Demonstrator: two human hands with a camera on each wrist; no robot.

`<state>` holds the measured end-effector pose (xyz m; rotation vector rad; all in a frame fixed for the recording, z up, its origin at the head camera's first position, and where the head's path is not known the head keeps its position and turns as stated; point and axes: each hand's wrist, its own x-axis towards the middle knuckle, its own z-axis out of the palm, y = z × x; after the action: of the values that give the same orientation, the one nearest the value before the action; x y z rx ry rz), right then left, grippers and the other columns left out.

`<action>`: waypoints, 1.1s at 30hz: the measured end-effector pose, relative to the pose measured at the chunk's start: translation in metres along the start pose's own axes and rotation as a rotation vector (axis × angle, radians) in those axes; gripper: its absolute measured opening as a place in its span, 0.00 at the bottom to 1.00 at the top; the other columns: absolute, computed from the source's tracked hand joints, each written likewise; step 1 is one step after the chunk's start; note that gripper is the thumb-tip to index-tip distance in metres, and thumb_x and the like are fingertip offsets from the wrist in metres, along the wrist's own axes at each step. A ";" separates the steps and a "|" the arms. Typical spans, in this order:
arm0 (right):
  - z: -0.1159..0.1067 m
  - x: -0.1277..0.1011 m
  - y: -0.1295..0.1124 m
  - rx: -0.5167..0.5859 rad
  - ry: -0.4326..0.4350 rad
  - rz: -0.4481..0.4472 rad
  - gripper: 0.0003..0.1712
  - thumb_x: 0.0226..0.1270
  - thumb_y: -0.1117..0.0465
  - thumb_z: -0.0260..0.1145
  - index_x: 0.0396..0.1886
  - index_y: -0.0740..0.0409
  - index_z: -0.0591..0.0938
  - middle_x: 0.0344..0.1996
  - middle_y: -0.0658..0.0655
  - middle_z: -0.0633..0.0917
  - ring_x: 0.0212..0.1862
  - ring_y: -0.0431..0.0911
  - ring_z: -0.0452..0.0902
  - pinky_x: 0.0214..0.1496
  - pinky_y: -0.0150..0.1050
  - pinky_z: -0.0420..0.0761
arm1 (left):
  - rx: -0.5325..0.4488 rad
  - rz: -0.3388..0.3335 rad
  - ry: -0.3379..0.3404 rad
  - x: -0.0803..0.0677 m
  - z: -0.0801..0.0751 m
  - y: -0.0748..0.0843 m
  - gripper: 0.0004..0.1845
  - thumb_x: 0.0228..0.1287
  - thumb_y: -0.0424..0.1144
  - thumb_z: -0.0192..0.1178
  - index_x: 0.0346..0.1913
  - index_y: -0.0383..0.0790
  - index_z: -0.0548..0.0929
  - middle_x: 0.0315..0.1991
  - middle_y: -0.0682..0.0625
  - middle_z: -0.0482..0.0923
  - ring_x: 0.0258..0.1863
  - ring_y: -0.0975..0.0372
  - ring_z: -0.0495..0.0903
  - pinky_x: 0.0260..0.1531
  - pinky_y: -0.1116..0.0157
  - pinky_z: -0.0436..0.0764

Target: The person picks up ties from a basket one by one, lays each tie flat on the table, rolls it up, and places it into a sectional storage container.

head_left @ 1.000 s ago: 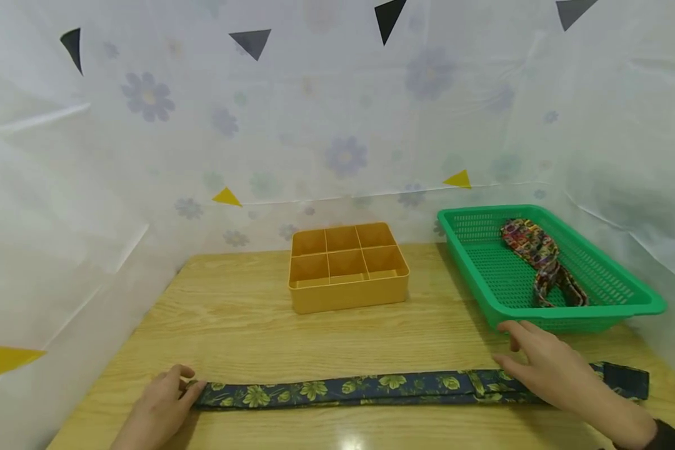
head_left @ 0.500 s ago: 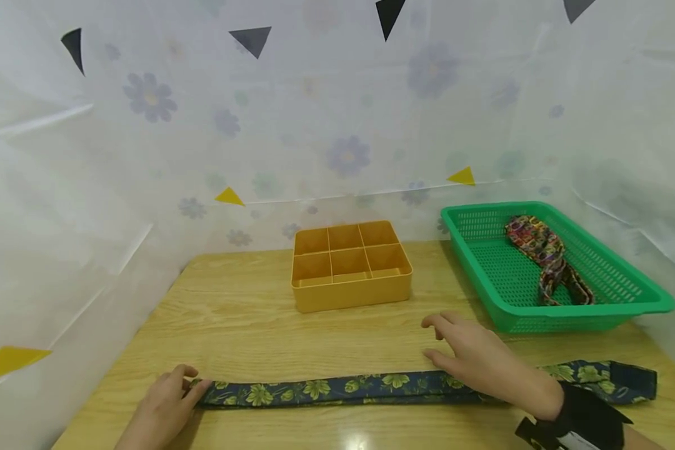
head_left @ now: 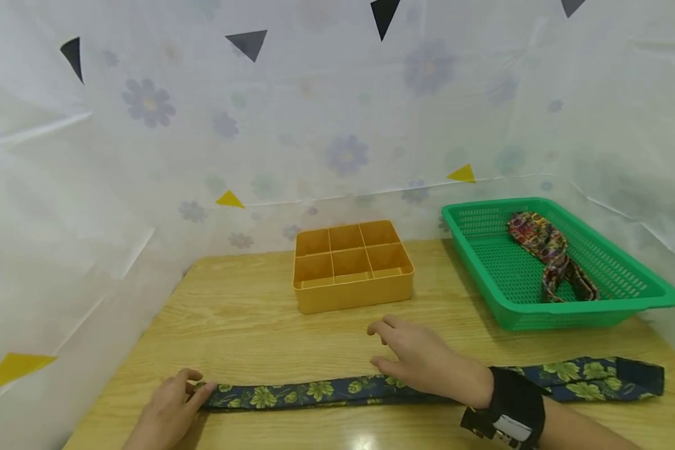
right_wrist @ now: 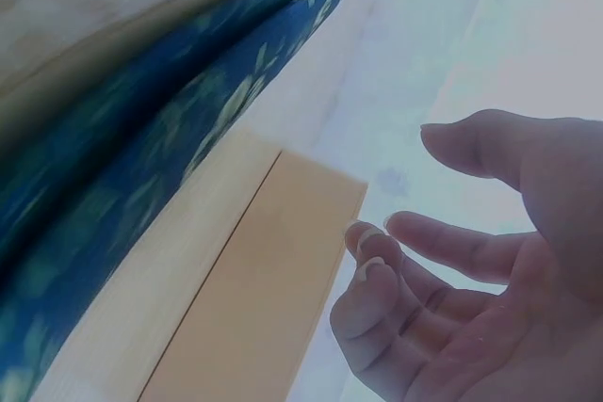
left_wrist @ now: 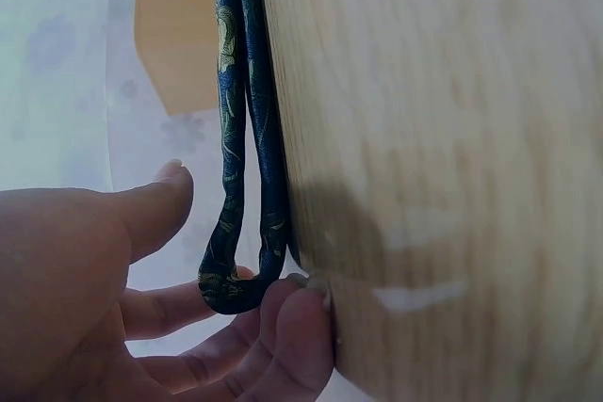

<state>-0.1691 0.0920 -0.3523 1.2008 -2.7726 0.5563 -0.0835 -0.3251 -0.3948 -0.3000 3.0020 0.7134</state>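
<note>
A navy necktie [head_left: 320, 391] with yellow-green flowers lies folded lengthwise across the near part of the table, its dark end at the right. My left hand [head_left: 171, 403] is at the fold on its left end. In the left wrist view, bent fingers [left_wrist: 306, 327] meet the fold low by the tabletop, while the thumb [left_wrist: 160, 204] stands apart from the cloth. My right hand [head_left: 419, 356] hovers over the middle of the necktie with loosely bent fingers. Nothing is between its thumb and fingers in the right wrist view, where the necktie [right_wrist: 141, 171] runs alongside.
A yellow six-part organizer box [head_left: 354, 292] stands at the back middle of the wooden table [head_left: 236, 319]. Right of it, a green plastic basket [head_left: 500, 306] holds a multicolored patterned necktie [head_left: 540, 237]. Pale flowered sheeting [head_left: 292, 125] rises behind the table.
My right hand has moved left along the navy necktie, from near its right end to about the middle. My left hand keeps its place at the fold.
</note>
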 end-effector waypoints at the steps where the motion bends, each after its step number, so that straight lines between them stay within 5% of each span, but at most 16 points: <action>1: 0.002 0.003 -0.003 0.003 -0.011 -0.001 0.22 0.66 0.52 0.69 0.56 0.54 0.78 0.43 0.53 0.81 0.36 0.40 0.79 0.27 0.30 0.74 | -0.003 -0.001 0.001 0.000 0.000 0.000 0.27 0.72 0.53 0.57 0.55 0.28 0.75 0.38 0.45 0.82 0.39 0.55 0.81 0.36 0.53 0.80; 13: 0.025 0.041 -0.040 0.071 -0.121 -0.049 0.23 0.69 0.49 0.67 0.59 0.53 0.78 0.45 0.52 0.81 0.39 0.37 0.79 0.33 0.29 0.77 | 0.003 0.036 0.032 -0.003 0.001 0.003 0.22 0.72 0.47 0.58 0.54 0.30 0.76 0.41 0.43 0.82 0.40 0.54 0.81 0.38 0.53 0.81; 21: 0.040 0.066 -0.071 0.061 -0.206 -0.087 0.25 0.70 0.46 0.65 0.61 0.51 0.77 0.48 0.51 0.81 0.34 0.34 0.76 0.33 0.28 0.76 | 0.023 0.083 0.116 -0.008 0.005 0.002 0.12 0.71 0.37 0.58 0.50 0.33 0.78 0.37 0.45 0.83 0.38 0.55 0.81 0.38 0.55 0.81; 33: 0.061 0.098 -0.105 0.180 -0.289 -0.147 0.23 0.71 0.50 0.64 0.60 0.54 0.77 0.38 0.47 0.81 0.30 0.33 0.72 0.33 0.27 0.74 | -0.005 0.035 0.088 -0.008 0.005 0.005 0.13 0.71 0.38 0.59 0.52 0.32 0.78 0.39 0.44 0.81 0.37 0.57 0.81 0.35 0.58 0.82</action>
<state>-0.1571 -0.0632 -0.3576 1.6284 -2.8785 0.6796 -0.0770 -0.3171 -0.3964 -0.2876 3.0959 0.7297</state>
